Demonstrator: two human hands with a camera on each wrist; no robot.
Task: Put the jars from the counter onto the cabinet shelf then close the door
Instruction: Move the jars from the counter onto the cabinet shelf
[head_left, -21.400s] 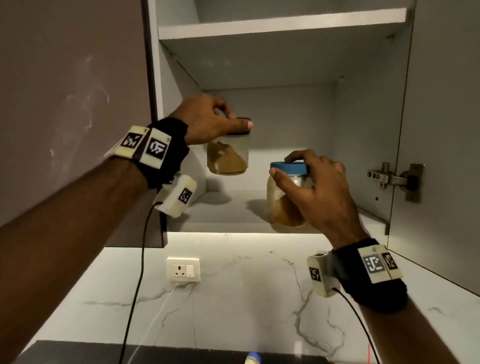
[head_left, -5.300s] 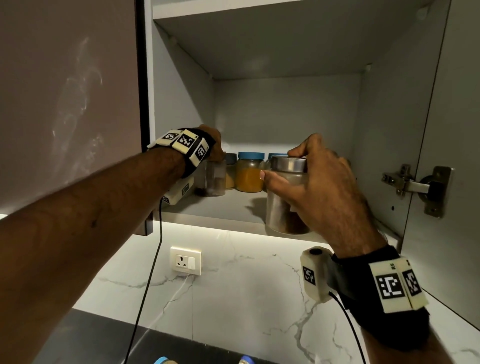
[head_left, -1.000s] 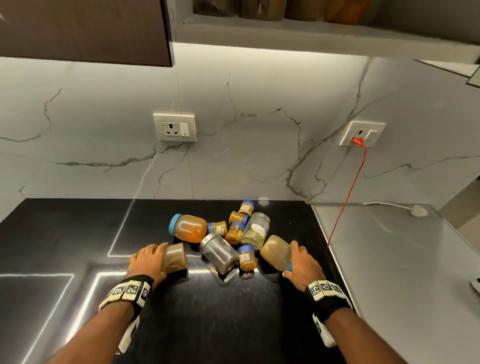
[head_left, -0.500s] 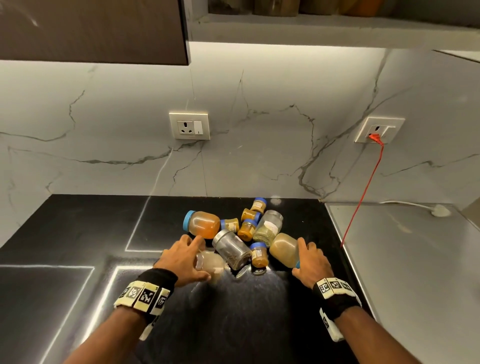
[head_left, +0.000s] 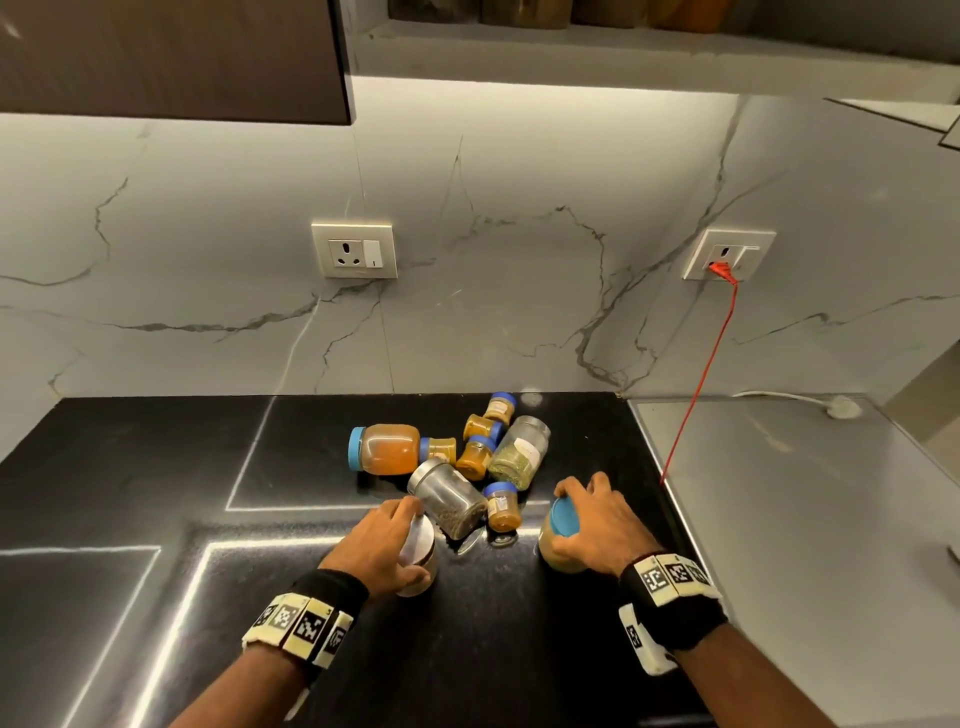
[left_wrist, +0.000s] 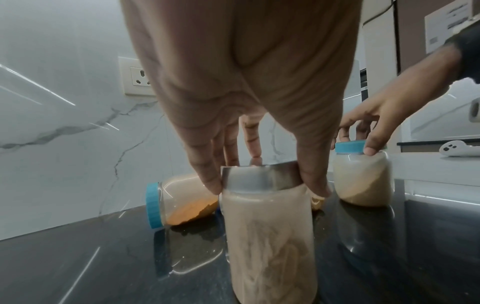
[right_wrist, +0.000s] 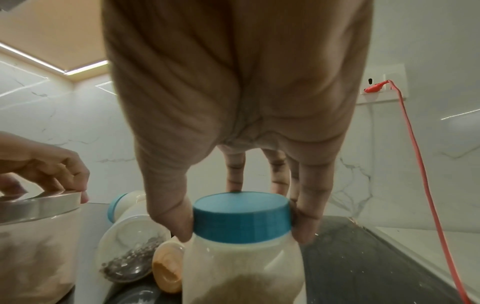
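Both hands are on upright jars on the black counter: left hand pinches the steel-lidded jar by its lid, right hand clasps the blue-lidded jar by its cap, the other jars tumbled just behind, toward the counter's back edge

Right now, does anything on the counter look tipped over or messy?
Yes. Several jars lie on their sides in a heap, like the big orange jar and the steel-lidded jar. Only the two jars in the left hand and right hand are upright. Nothing looks spilled.
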